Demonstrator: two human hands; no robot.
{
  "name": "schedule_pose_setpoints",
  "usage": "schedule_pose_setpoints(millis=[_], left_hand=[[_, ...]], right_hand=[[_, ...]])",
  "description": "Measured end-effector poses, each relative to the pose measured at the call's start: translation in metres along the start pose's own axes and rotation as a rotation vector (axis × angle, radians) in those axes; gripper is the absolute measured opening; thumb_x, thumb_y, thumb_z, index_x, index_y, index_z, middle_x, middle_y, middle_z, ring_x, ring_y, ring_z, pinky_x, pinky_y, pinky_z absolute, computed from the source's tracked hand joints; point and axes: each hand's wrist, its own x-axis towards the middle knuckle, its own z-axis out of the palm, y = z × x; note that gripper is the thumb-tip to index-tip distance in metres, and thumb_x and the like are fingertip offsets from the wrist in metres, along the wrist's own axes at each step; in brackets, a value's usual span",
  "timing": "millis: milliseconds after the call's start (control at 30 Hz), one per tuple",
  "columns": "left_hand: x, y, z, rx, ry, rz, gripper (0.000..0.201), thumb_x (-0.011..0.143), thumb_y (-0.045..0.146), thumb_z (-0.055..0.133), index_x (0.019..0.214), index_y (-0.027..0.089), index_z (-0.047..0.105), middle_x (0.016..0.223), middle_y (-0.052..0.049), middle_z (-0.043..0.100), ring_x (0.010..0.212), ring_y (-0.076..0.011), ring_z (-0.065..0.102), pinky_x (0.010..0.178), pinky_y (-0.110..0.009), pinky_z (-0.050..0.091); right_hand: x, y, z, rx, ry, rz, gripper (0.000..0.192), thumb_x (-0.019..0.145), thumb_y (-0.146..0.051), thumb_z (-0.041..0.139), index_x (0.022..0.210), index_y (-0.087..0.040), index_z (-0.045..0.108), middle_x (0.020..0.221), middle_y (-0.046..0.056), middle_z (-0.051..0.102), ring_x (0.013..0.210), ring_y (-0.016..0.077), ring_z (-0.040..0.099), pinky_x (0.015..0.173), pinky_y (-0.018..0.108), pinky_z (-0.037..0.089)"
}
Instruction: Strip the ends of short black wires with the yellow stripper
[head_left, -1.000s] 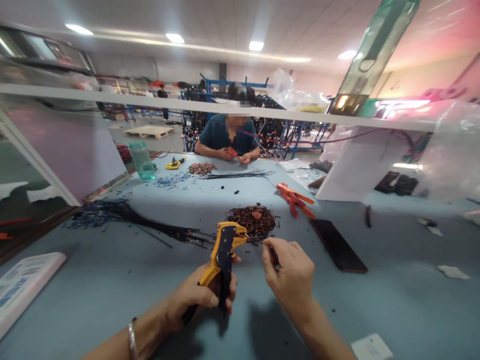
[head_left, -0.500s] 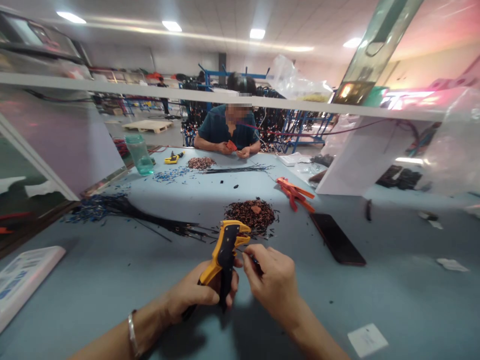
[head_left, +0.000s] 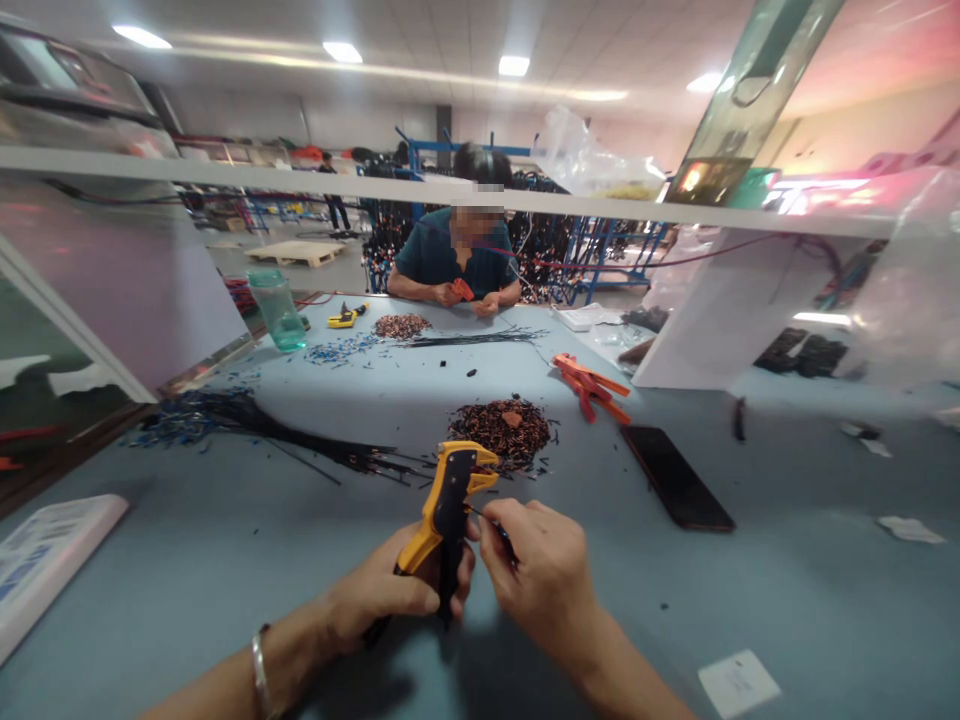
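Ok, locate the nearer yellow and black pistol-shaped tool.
In the head view, the yellow and black pistol-shaped tool is below centre in the left hand, the right hand to its right and the black and copper scrap heap beyond.

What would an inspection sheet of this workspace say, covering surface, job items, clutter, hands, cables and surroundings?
Surface: blue-grey tabletop, strewn with small scraps.
Job's things: yellow-and-black hand tool; black wire bundle; pile of dark and copper-coloured clippings.
Clutter: dark phone; red-orange pliers; green bottle.
Hands: left hand grips the tool; right hand pinches a thin dark wire beside it.
Cables: red cable strung below white shelf.
Surroundings: co-worker opposite; blue rack behind.
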Motion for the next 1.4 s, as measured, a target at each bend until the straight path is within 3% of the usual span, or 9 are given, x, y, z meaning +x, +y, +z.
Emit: schedule_pose_setpoints(millis=[200,600,700,967,1067,1133,1233,1400], left_hand=[[-0.001,0.005,0.006,0.054,0.031,0.001,0.038,0.067,0.033,0.075,0.097,0.014,0.06,0.083,-0.005,0.061,0.073,-0.0185,0.058,0.068,-0.031,0.046],[0.002,0.006,0.015,0.17,0.188,-0.034,0.044,0.069,0.047,0.078,0.086,0.014,0.053,0.064,0.0,0.055,0.049,-0.0102,0.052,0.048,-0.023,0.046],[0.0,0.002,0.014,0.232,0.197,-0.034,0.043,0.071,0.05,0.075,0.083,0.014,0.053,0.058,0.001,0.054,0.043,-0.0088,0.05,0.043,-0.02,0.042],[-0.002,-0.005,0.014,0.144,0.226,-0.042,0.042,0.074,0.051,0.073,0.078,0.018,0.047,0.041,0.01,0.039,0.029,-0.0041,0.031,0.03,-0.015,0.029],[0.0,-0.005,0.013,0.084,0.232,-0.011,0.035,0.075,0.041,0.075,0.085,0.017,0.05,0.047,0.007,0.047,0.035,-0.0062,0.041,0.037,-0.018,0.037],[0.002,-0.003,0.011,-0.015,0.267,0.053,0.037,0.073,0.033,0.077,0.096,0.017,0.054,0.064,0.002,0.058,0.05,-0.0105,0.054,0.052,-0.024,0.048],[0.005,0.003,0.006,-0.201,0.336,0.134,0.04,0.071,0.023,0.075,0.106,0.018,0.056,0.084,-0.003,0.062,0.071,-0.0165,0.061,0.07,-0.031,0.051],[0.008,0.011,-0.001,-0.449,0.45,0.111,0.027,0.073,0.016,0.066,0.099,0.014,0.061,0.083,-0.006,0.064,0.07,-0.0191,0.061,0.07,-0.036,0.051]], right_hand=[[-0.001,0.0,0.0,-0.006,-0.01,-0.002,0.026,0.09,-0.014,0.046,0.067,-0.02,0.057,0.049,-0.002,0.056,0.043,0.0138,0.048,0.05,0.028,0.032],[-0.001,0.0,0.002,-0.028,-0.019,-0.004,0.025,0.089,-0.013,0.046,0.067,-0.02,0.058,0.049,-0.001,0.056,0.043,0.015,0.048,0.05,0.029,0.031],[-0.002,0.0,0.003,-0.025,-0.03,-0.006,0.025,0.088,-0.012,0.046,0.068,-0.019,0.059,0.051,0.0,0.059,0.043,0.0151,0.05,0.05,0.03,0.031],[-0.004,0.0,0.003,-0.029,-0.049,0.01,0.022,0.089,-0.012,0.047,0.073,-0.019,0.06,0.056,0.001,0.064,0.047,0.0153,0.055,0.054,0.03,0.033],[-0.002,0.004,0.001,-0.037,-0.051,0.027,0.023,0.091,-0.014,0.047,0.073,-0.019,0.06,0.056,0.001,0.064,0.047,0.0157,0.055,0.055,0.03,0.033],[-0.002,0.009,0.001,-0.044,-0.059,0.054,0.024,0.091,-0.015,0.046,0.073,-0.019,0.061,0.057,0.002,0.064,0.048,0.0161,0.054,0.054,0.03,0.032],[-0.001,0.017,0.001,-0.032,-0.081,0.144,0.023,0.091,-0.019,0.047,0.075,-0.019,0.063,0.059,0.002,0.065,0.051,0.016,0.055,0.055,0.028,0.033],[-0.002,0.03,0.006,0.11,-0.152,0.408,0.019,0.088,-0.028,0.052,0.075,-0.02,0.063,0.05,-0.003,0.057,0.044,0.013,0.049,0.049,0.023,0.032]])
